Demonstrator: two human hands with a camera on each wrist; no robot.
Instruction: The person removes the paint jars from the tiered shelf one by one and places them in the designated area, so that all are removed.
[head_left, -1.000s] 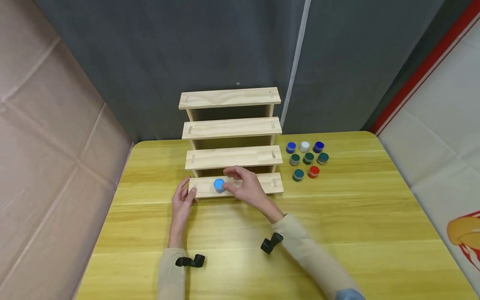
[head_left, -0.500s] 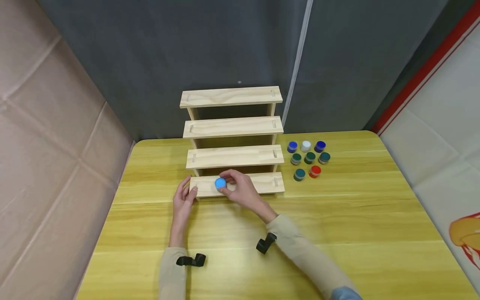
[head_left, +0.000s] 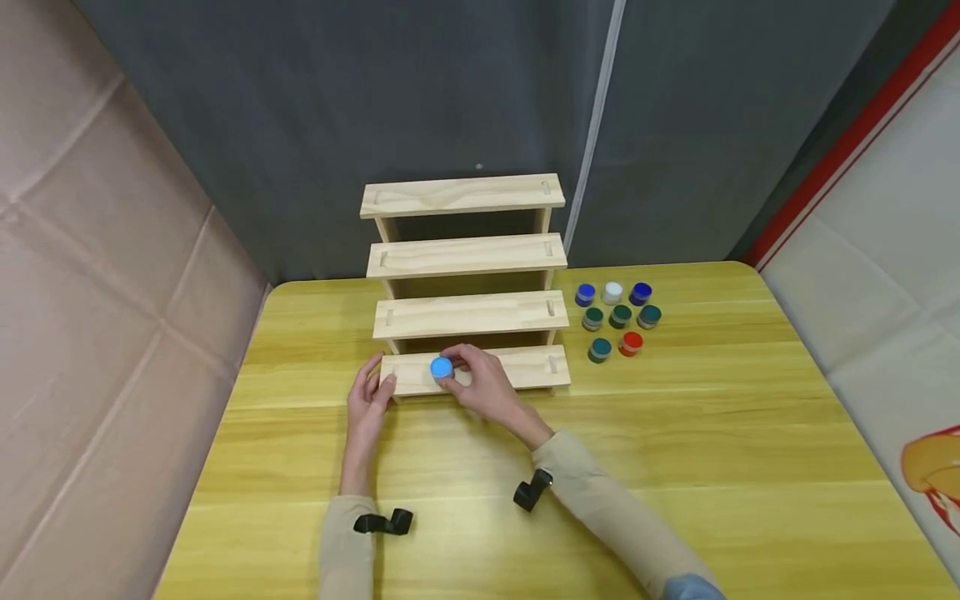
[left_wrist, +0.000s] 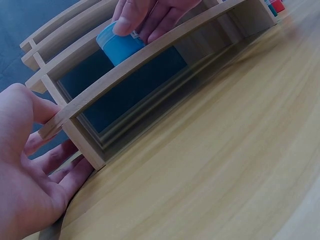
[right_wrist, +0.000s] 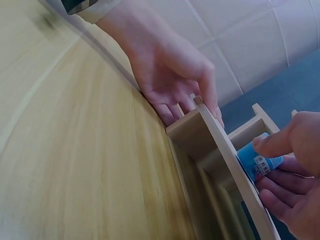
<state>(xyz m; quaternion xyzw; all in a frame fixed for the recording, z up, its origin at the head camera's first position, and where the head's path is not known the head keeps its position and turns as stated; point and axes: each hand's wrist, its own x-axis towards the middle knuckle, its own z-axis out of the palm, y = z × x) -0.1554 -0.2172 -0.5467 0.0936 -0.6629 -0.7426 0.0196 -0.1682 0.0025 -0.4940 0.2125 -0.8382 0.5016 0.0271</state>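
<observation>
A small paint jar (head_left: 441,367) with a light blue lid stands on the lowest board of a four-tiered wooden display shelf (head_left: 525,367), left of the board's middle. My right hand (head_left: 487,390) pinches it from the right between thumb and fingers. In the right wrist view a white label shows on the blue jar (right_wrist: 258,159). My left hand (head_left: 366,410) grips the left end of the same board. In the left wrist view, the thumb and a finger of the left hand (left_wrist: 30,165) hold the board's end, while other fingers lie against the side support.
Right of the shelf, several more jars stand grouped on the wooden table (head_left: 712,417): blue (head_left: 585,294), white (head_left: 612,292), dark green (head_left: 592,318), teal (head_left: 600,350) and red (head_left: 631,343). A dark grey curtain (head_left: 300,125) hangs behind.
My right hand's fingers have closed in on the blue jar and now pinch it. The jar stays in about the same spot, and the left hand keeps its place.
</observation>
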